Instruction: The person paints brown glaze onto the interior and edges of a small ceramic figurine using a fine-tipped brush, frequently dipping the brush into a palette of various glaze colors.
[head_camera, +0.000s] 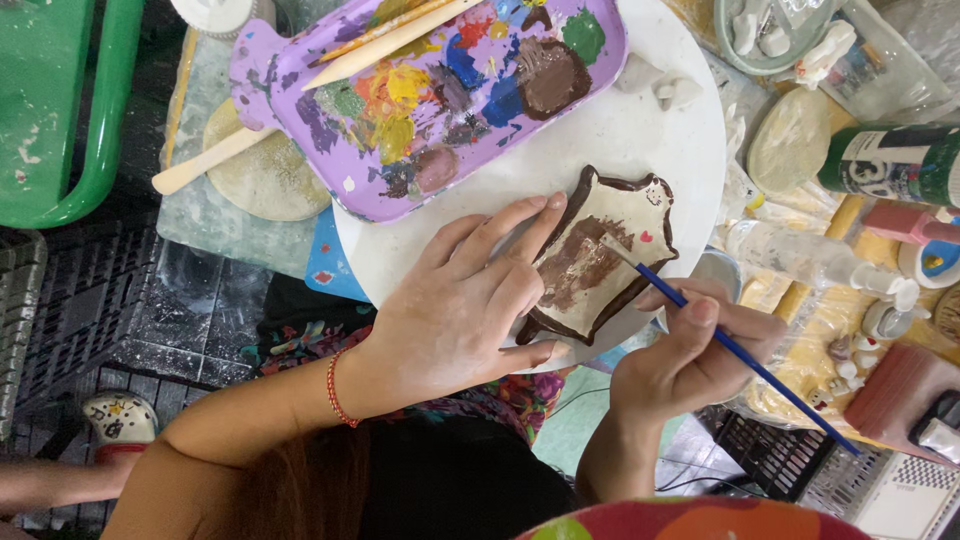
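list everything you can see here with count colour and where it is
clay piece: 1, cream with brown rim, on the round board
round board: 1, white, centre
palette: 1, purple, smeared with paint, top centre
wooden sticks: 2, tan, on and under the palette
paint bottle: 1, green, right edge
chair: 1, green, top left
crate: 1, black, bottom right
brush: 1, blue handle, tip on the clay piece
bracelet: 1, red, left wrist
left hand: 1, steadying the clay piece
right hand: 1, holding the brush
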